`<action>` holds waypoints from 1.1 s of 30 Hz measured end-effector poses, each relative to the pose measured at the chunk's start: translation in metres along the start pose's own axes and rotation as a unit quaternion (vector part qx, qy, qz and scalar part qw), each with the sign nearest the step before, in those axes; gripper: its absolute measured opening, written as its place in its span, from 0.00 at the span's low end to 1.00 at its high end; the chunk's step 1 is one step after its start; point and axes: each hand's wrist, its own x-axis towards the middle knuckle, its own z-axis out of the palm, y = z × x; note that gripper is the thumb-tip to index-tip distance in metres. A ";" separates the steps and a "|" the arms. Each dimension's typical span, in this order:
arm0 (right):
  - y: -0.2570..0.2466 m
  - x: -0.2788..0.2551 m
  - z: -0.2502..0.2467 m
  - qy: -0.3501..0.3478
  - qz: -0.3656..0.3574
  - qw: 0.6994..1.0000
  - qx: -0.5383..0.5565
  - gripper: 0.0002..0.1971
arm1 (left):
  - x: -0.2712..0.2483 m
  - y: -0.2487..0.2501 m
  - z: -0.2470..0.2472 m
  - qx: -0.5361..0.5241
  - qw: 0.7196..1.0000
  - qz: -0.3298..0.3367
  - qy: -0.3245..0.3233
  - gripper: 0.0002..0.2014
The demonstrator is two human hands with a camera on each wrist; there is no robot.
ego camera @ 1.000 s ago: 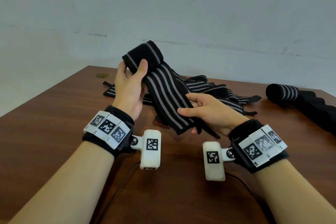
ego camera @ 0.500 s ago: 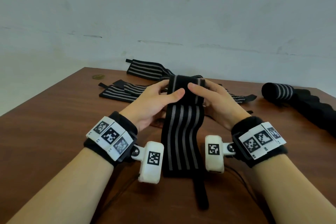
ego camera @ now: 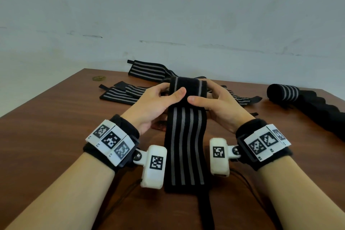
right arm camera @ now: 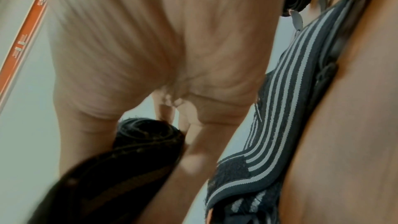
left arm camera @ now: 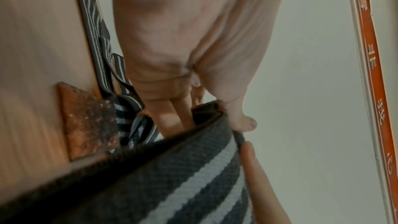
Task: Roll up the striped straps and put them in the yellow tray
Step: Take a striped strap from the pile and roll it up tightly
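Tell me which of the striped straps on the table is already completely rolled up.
The rolled strap at the far right of the table, a tight cylinder. The strap in both hands is only started, and the loose straps behind lie flat.

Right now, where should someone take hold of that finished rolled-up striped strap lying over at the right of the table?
Probably around the middle of the rolled black strap with grey stripes, coming from above with thumb and fingers on opposite curved sides. It lies on its side on the brown wooden table, a firm cylinder, so squeezing across the roll should keep it from unwinding. Its right end touches black fabric.
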 end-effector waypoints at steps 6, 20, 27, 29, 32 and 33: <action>0.001 0.003 -0.001 0.021 -0.045 0.999 0.005 0.28 | 0.003 0.001 0.002 -0.009 0.999 -0.039 0.002 0.24; 0.003 0.006 0.005 -0.006 0.024 1.000 0.018 0.28 | -0.002 0.006 0.002 -0.075 0.993 -0.072 0.047 0.18; -0.003 0.000 0.011 0.019 0.068 0.996 0.054 0.22 | 0.003 0.001 -0.004 -0.080 0.996 -0.014 0.042 0.31; -0.003 0.000 0.010 0.047 0.053 0.996 0.060 0.20 | 0.002 0.001 -0.003 -0.077 0.996 -0.030 0.016 0.26; -0.002 0.001 0.009 0.075 0.030 0.993 0.081 0.22 | 0.000 0.003 0.000 -0.064 0.996 -0.060 -0.010 0.18; -0.001 0.002 0.008 0.080 0.024 0.992 0.090 0.24 | 0.000 0.003 0.000 -0.055 0.995 -0.075 -0.018 0.17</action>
